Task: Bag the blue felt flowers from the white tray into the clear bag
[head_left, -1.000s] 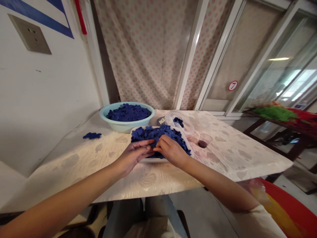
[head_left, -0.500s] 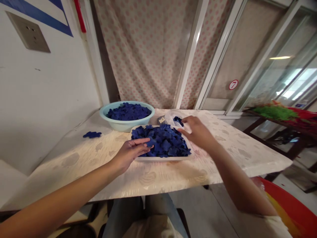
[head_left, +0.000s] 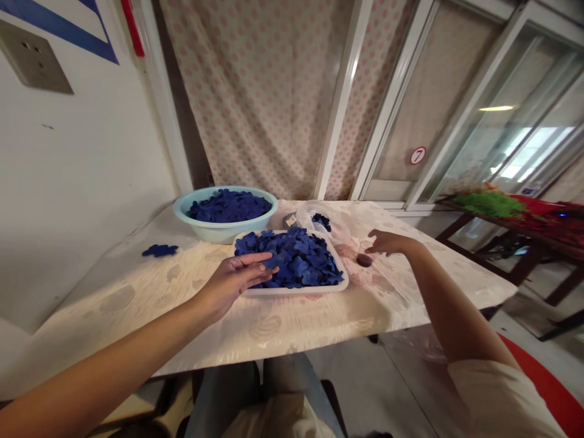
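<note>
My left hand (head_left: 241, 277) rests at the left side of a white tray (head_left: 344, 281) heaped with blue fabric flower petals (head_left: 305, 258). Its fingers hold a lighter-looking blue petal (head_left: 274, 261) over the heap. My right hand (head_left: 390, 242) is to the right of the tray, fingers curled towards the thumb. Just beside its fingertips is a small dark round thing (head_left: 364, 260) with a faint clear outline above it. What the right fingers pinch, if anything, is too small to make out.
A light-blue basin (head_left: 219, 231) full of blue petals stands behind left. A few petals (head_left: 159, 250) lie on the tablecloth (head_left: 264, 328) at the left. An open plastic bag (head_left: 335, 219) with dark pieces sits behind the tray, beside a small grey object (head_left: 290, 220). A red container is low right.
My right hand has moved right and down, away from the plastic bag, uncovering the small dark round thing. The left hand stays at the tray. The view has shifted slightly.
</note>
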The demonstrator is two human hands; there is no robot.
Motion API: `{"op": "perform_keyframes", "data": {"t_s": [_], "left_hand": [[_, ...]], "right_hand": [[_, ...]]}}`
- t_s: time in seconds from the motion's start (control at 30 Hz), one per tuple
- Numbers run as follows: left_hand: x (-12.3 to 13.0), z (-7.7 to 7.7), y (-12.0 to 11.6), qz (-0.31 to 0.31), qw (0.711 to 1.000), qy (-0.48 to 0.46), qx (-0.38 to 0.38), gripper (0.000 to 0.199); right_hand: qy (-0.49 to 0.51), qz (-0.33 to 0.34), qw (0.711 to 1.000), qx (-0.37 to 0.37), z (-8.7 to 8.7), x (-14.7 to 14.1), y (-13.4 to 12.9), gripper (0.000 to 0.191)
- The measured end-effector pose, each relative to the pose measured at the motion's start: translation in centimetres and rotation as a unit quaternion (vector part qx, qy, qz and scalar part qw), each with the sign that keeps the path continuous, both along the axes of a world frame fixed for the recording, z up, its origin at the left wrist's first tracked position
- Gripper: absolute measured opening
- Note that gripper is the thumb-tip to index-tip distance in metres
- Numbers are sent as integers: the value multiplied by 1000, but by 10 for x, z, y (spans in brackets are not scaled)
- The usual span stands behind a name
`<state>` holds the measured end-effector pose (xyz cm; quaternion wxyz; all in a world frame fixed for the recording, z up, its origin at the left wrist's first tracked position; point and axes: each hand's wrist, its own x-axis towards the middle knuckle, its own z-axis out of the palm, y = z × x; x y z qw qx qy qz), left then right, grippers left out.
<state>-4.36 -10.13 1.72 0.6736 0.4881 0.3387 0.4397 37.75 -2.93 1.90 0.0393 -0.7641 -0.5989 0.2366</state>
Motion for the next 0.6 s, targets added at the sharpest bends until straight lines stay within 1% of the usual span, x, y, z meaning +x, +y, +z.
{"op": "perform_keyframes", "data": {"t_s": [0.1,0.2,0.43,0.53,0.6], "left_hand": [[0,2,-1,1,1000,4,3,34],[-1,4,-2,7,1000,7,-6,32],[-2,5,-4,13,1000,-4,-20,28],[0,6,-2,6,1000,-6,-12,30],[2,6,-1,0,1000,-9,-8,31]], "right_hand": [[13,-3,1000,16,-3,9,6,88],[14,-22,999,34,-5,23,15,84],[-33,-84,994,60,-9,65,30,79],[-45,-94,992,77,-13,74,35,81],[-51,-90,991,81,-18,75,39,80]]}}
